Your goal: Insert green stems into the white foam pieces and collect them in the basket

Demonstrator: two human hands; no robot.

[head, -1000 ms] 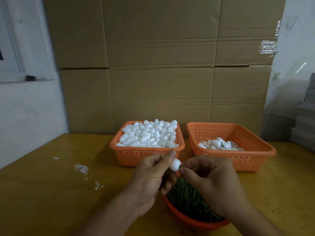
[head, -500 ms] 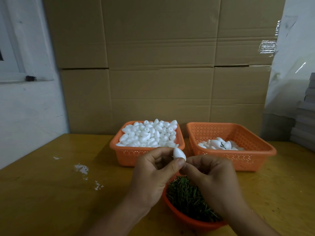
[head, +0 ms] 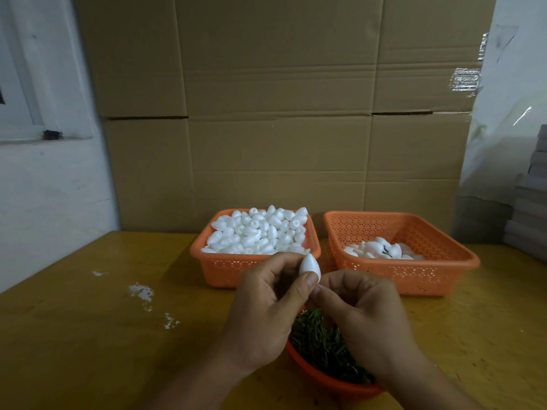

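My left hand (head: 266, 309) pinches a white egg-shaped foam piece (head: 309, 266) between thumb and fingers, its pointed end up. My right hand (head: 364, 318) has its curled fingertips pressed together right under the piece; whatever they pinch is hidden, and no stem shows there. Below both hands sits an orange bowl (head: 328, 380) holding several green stems (head: 319, 344). Behind, the left orange basket (head: 225, 267) is heaped with several plain foam pieces (head: 260, 235). The right orange basket (head: 444, 270) holds several foam pieces, one with a green stem (head: 386, 253).
A yellow-brown wooden table (head: 88, 335) carries everything, with white crumbs (head: 142, 292) on its left part. Large cardboard boxes (head: 281, 113) stand close behind the baskets. A white wall is at the left and stacked grey trays (head: 529, 208) at the far right.
My left hand has turned the foam piece from lying sideways to pointing upward and lifted it slightly. My right fingertips stayed close under it.
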